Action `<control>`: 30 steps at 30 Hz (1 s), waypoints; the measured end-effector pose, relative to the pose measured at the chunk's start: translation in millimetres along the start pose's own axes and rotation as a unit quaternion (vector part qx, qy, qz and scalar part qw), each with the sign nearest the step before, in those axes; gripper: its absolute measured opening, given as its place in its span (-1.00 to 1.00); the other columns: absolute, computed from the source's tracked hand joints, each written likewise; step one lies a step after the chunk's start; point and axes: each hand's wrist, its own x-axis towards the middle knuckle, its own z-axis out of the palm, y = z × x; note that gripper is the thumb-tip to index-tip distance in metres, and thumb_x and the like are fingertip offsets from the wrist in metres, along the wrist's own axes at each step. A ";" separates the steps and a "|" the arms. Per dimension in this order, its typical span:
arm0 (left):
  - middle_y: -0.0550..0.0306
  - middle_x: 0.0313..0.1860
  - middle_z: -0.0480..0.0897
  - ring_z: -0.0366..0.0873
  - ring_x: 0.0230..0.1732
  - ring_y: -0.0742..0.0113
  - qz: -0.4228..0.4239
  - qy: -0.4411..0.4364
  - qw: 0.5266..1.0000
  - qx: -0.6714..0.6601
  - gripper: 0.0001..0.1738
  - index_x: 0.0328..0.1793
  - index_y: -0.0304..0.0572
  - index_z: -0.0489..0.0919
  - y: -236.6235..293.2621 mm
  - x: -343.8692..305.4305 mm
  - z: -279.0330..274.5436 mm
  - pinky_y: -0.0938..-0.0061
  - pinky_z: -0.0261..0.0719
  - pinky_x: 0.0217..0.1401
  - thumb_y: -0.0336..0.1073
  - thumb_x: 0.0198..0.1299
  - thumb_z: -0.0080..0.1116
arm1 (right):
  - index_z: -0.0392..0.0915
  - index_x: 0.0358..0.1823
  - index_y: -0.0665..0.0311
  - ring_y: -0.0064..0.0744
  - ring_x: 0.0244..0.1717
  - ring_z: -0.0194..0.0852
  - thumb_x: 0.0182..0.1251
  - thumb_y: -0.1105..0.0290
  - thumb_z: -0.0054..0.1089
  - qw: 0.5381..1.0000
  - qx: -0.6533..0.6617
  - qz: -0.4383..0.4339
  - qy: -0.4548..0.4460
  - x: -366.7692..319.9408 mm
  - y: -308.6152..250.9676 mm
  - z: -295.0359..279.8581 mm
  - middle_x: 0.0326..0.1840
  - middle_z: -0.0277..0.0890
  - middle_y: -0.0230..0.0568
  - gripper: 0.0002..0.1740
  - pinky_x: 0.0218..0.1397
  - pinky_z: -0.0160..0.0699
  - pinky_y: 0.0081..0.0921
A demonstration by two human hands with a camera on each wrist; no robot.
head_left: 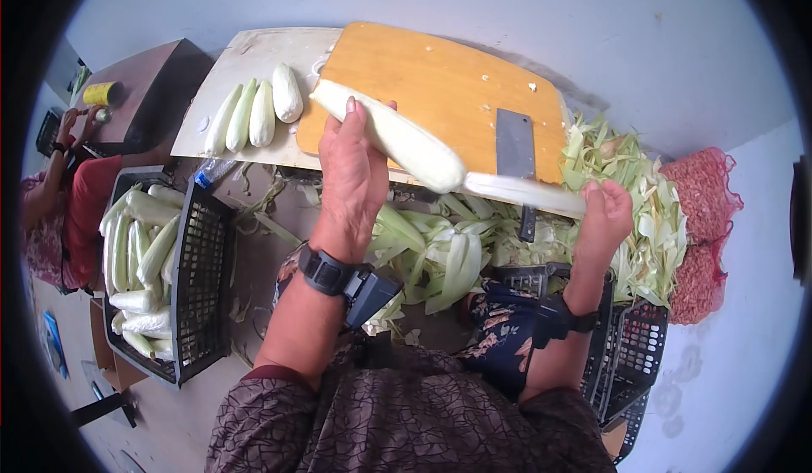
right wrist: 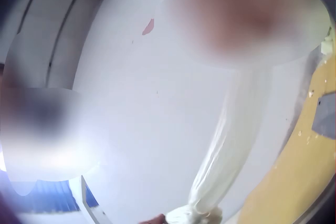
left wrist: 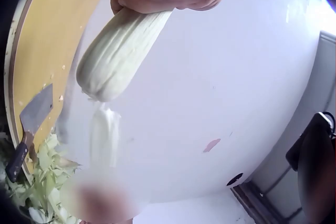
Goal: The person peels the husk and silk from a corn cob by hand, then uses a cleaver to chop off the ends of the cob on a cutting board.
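My left hand [head_left: 355, 156] grips an ear of corn [head_left: 414, 147] in pale inner husk, tilted above the front of the yellow cutting board [head_left: 406, 67]. From the ear's lower end a strip of husk [head_left: 526, 192] stretches out to the right, blurred by motion. My right hand [head_left: 607, 211] pinches the far end of this strip. The left wrist view shows the ear's blunt end [left wrist: 100, 85] with the husk strip hanging from it. On the board, behind the strip, lies a cleaver [head_left: 513, 142], its dark handle over the front edge.
Several ears of corn [head_left: 262, 114] lie left on the table. A black crate [head_left: 203, 278] of more ears stands on the floor. Stripped husks [head_left: 643, 236] heap at the right, beside red mesh bags [head_left: 702, 202]. Another person [head_left: 72, 190] sits at the far left.
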 end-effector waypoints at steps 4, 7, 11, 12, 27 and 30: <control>0.07 -0.09 0.45 0.44 -0.01 0.28 0.034 -0.070 0.995 0.066 -0.68 0.06 -0.27 0.29 -2.1 -2.9 -4.8 0.35 0.40 0.04 -0.26 0.27 -0.01 | 0.37 -0.05 0.48 -0.42 -0.23 0.50 0.22 0.45 0.12 0.984 -0.079 -0.161 -0.026 -21.3 -16.1 18.4 -0.23 0.52 -0.07 -0.68 -0.09 0.48 -0.51; 0.08 -0.11 0.45 0.45 -0.03 0.29 0.035 -0.091 0.992 0.075 -0.68 0.04 -0.26 0.29 -5.2 -10.8 2.7 0.37 0.41 0.01 -0.25 0.27 0.00 | 0.41 -0.07 0.43 -0.43 -0.22 0.52 0.17 0.37 0.21 0.954 -0.131 -0.167 -0.211 -48.7 -18.9 33.5 -0.23 0.55 -0.11 -0.64 -0.13 0.51 -0.47; 0.06 -0.12 0.46 0.47 -0.03 0.26 0.015 -0.099 0.992 0.072 -0.69 0.03 -0.26 0.29 -8.2 -15.1 6.9 0.35 0.44 -0.02 -0.24 0.27 -0.02 | 0.46 -0.15 0.39 -0.23 -0.35 0.55 0.10 0.15 0.26 0.861 -0.219 -0.281 -0.363 -75.9 -15.1 53.2 -0.39 0.53 0.00 -0.54 -0.33 0.48 -0.44; 0.06 -0.12 0.46 0.47 -0.03 0.26 0.016 -0.099 0.992 0.073 -0.69 0.03 -0.26 0.29 -7.7 -15.1 7.3 0.35 0.44 -0.02 -0.24 0.27 -0.02 | 0.47 -0.23 0.39 -0.15 -0.41 0.52 0.13 0.11 0.21 0.859 -0.261 -0.216 -0.385 -81.5 -21.0 53.1 -0.41 0.51 0.06 -0.57 -0.41 0.44 -0.41; -0.08 -0.08 0.49 0.47 0.02 0.09 -0.077 -0.085 0.990 -0.081 -0.56 0.09 -0.29 0.34 -7.4 -7.7 -0.2 0.23 0.42 0.17 -0.06 0.31 -0.15 | 0.44 -0.47 0.43 -0.65 -0.62 0.21 0.29 0.34 0.08 0.878 -0.014 -0.017 -0.479 -90.8 -24.4 44.2 -0.69 0.29 -0.38 -0.73 -0.55 0.24 -0.63; -0.10 -0.09 0.49 0.47 0.01 0.07 -0.130 -0.129 0.975 -0.130 -0.54 0.13 -0.31 0.31 -6.5 -5.8 -3.8 0.21 0.42 0.17 -0.06 0.32 -0.17 | 0.45 -0.48 0.42 -0.62 -0.64 0.24 0.27 0.38 0.08 0.850 -0.026 -0.074 -0.522 -91.3 -26.5 41.1 -0.70 0.32 -0.35 -0.76 -0.55 0.25 -0.62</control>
